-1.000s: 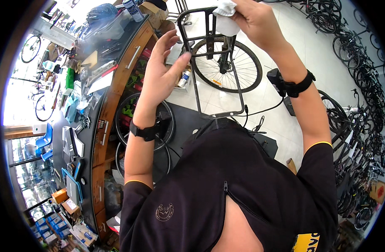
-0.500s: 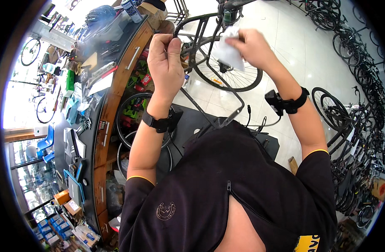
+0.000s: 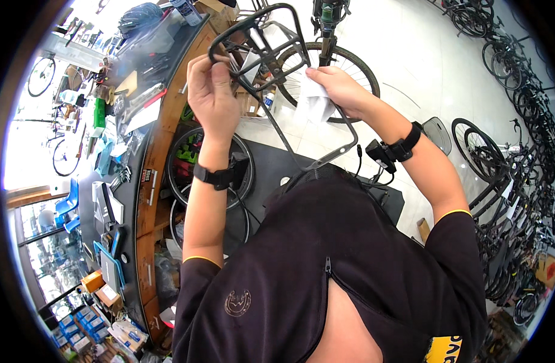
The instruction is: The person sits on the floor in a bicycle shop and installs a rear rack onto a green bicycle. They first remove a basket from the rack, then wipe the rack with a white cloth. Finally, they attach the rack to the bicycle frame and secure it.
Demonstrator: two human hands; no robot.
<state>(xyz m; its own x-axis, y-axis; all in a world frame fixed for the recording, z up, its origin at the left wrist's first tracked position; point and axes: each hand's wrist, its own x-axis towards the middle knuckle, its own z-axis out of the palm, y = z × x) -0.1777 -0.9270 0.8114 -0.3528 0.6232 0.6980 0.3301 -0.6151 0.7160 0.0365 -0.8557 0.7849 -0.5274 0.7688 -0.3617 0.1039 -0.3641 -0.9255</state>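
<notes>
We look mid-wipe, rack (image 3: 278,75) up at twelve o'clock, left hand (image 3: 214,91) clamped on its ten o'clock corner, right hand (image 3: 345,92) pinching the cloth (image 3: 315,105) on its three o'clock side (what's clean, we can't tell), with some wiping seemingly left.

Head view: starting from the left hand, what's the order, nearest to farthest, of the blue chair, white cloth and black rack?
1. Black rack: held by the left hand.
2. White cloth: to its right, in the right hand.
3. Blue chair: off at the far left.
</notes>
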